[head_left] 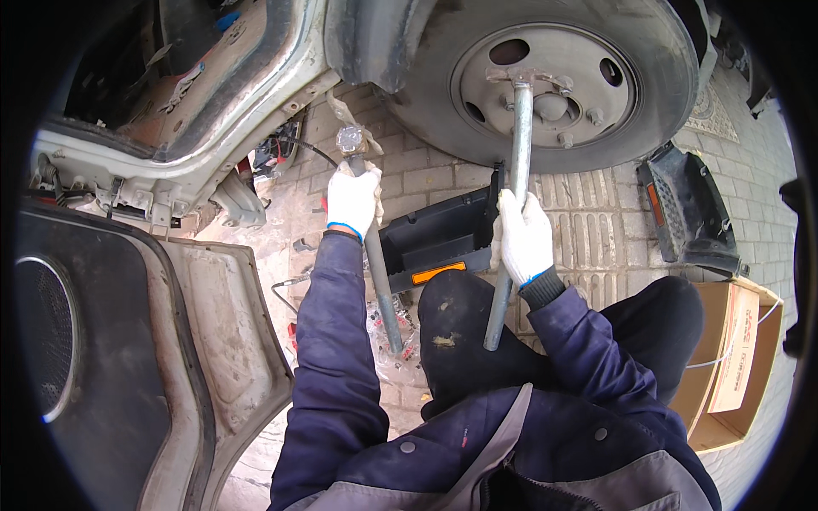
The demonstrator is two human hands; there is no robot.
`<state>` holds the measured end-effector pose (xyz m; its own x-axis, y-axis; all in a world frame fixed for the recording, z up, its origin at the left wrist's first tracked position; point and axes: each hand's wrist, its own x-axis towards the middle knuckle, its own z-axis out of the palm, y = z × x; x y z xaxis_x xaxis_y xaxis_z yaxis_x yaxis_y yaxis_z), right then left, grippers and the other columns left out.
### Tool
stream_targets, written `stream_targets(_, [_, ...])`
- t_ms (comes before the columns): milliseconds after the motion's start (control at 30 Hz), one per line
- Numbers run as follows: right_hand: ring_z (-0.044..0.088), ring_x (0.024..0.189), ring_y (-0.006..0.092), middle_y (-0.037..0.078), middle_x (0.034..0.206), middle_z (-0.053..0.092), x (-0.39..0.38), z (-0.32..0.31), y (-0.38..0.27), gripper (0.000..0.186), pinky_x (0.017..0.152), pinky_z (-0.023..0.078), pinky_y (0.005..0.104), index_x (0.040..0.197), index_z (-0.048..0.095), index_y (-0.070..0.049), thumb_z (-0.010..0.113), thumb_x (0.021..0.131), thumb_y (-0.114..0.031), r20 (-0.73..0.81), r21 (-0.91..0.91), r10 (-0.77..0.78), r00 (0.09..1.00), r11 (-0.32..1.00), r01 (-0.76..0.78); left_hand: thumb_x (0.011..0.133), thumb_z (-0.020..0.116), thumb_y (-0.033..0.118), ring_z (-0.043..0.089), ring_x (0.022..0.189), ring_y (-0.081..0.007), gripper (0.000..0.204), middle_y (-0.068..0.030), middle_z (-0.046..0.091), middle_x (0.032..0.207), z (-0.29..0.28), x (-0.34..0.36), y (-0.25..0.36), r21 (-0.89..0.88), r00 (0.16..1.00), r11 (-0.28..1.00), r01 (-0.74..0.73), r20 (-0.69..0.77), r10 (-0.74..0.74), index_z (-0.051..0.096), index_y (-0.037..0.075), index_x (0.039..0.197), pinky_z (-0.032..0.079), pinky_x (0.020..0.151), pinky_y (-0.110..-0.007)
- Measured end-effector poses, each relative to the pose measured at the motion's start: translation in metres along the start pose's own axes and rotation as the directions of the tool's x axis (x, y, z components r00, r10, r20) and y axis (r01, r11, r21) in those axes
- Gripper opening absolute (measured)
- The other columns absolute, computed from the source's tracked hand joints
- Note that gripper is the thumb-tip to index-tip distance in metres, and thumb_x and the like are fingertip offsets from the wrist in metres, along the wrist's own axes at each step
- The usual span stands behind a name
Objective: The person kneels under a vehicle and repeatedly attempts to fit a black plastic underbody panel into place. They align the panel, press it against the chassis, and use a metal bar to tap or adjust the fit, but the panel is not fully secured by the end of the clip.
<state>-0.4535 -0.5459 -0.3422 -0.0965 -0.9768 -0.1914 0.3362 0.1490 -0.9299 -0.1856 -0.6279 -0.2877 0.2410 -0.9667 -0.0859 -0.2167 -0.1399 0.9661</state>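
My left hand point(354, 200), in a white glove, is closed round the upper handle of a hammer point(381, 279). Its blocky, worn steel head points away from me, and the grey tube handle slants down past my left forearm. My right hand point(525, 238), gloved the same way, grips a second hammer point(522, 136) about midway along its shiny pipe handle. That hammer's narrow, rusty head appears in front of the wheel point(588, 51); whether it touches the wheel I cannot tell. Both hammers are held apart, side by side.
A vehicle body with an open door point(213, 315) stands at left. Black plastic trim point(443, 230) with an orange reflector lies between my hands, and a similar piece point(694, 204) lies at right. An open box point(724, 366) sits by my right knee. Small parts in clear plastic point(396, 328) lie on the paving.
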Motion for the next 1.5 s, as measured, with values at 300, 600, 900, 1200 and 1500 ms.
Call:
stream_targets(300, [0.075, 0.081, 0.0403, 0.023, 0.089, 0.073, -0.008, -0.015, 0.017, 0.030, 0.073, 0.059, 0.0441, 0.111, 0.065, -0.002, 0.076, 0.096, -0.026, 0.324, -0.756, -0.315, 0.892, 0.481, 0.444, 0.101, 0.067, 0.018, 0.052, 0.035, -0.0193, 0.016, -0.0038, 0.054, 0.058, -0.030, -0.058, -0.065, -0.209, 0.969, 0.951, 0.228, -0.046, -0.242, 0.060, 0.006, 0.093, 0.042, 0.032, -0.037])
stream_targets(600, [0.072, 0.081, 0.0447, 0.024, 0.081, 0.070, 0.041, 0.027, -0.019, 0.051, 0.073, 0.057, 0.0501, 0.100, 0.060, -0.004, 0.065, 0.101, -0.054, 0.456, -0.803, -0.138, 0.879, 0.363, 0.473, 0.094, 0.075, 0.032, 0.065, 0.055, -0.0214, 0.035, -0.0076, 0.065, 0.064, -0.061, -0.178, -0.196, -0.032, 0.790, 0.821, 0.570, -0.250, -0.559, 0.073, -0.002, 0.085, 0.052, 0.056, -0.037])
stream_targets(900, [0.073, 0.079, 0.0417, 0.021, 0.082, 0.071, 0.073, 0.018, -0.034, 0.051, 0.073, 0.058, 0.0481, 0.103, 0.067, -0.003, 0.074, 0.093, -0.053, 0.694, -0.638, -0.240, 0.679, 0.232, 0.734, 0.095, 0.070, 0.022, 0.052, 0.036, -0.0235, 0.021, -0.0061, 0.052, 0.057, -0.069, -0.327, -0.319, -0.358, 0.495, 0.562, 0.745, -0.268, -0.827, 0.059, 0.006, 0.089, 0.042, 0.034, -0.039])
stream_targets(1200, [0.074, 0.078, 0.0405, 0.020, 0.082, 0.072, 0.059, 0.007, -0.043, 0.051, 0.072, 0.059, 0.0461, 0.104, 0.069, -0.005, 0.076, 0.092, -0.054, 0.718, -0.575, -0.294, 0.631, 0.259, 0.776, 0.096, 0.068, 0.024, 0.051, 0.038, -0.0238, 0.020, -0.0064, 0.053, 0.060, -0.080, -0.368, -0.345, -0.342, 0.363, 0.467, 0.816, -0.325, -0.873, 0.059, 0.006, 0.093, 0.045, 0.036, -0.041])
stream_targets(1500, [0.072, 0.079, 0.0458, 0.025, 0.078, 0.070, 0.084, 0.034, -0.049, 0.058, 0.073, 0.057, 0.0512, 0.101, 0.066, -0.002, 0.061, 0.102, -0.059, 0.513, -0.843, -0.133, 0.848, 0.105, 0.527, 0.095, 0.068, 0.023, 0.051, 0.036, -0.0241, 0.020, -0.0058, 0.051, 0.058, -0.067, -0.348, -0.331, -0.369, 0.425, 0.511, 0.776, -0.293, -0.857, 0.059, 0.006, 0.090, 0.044, 0.035, -0.041])
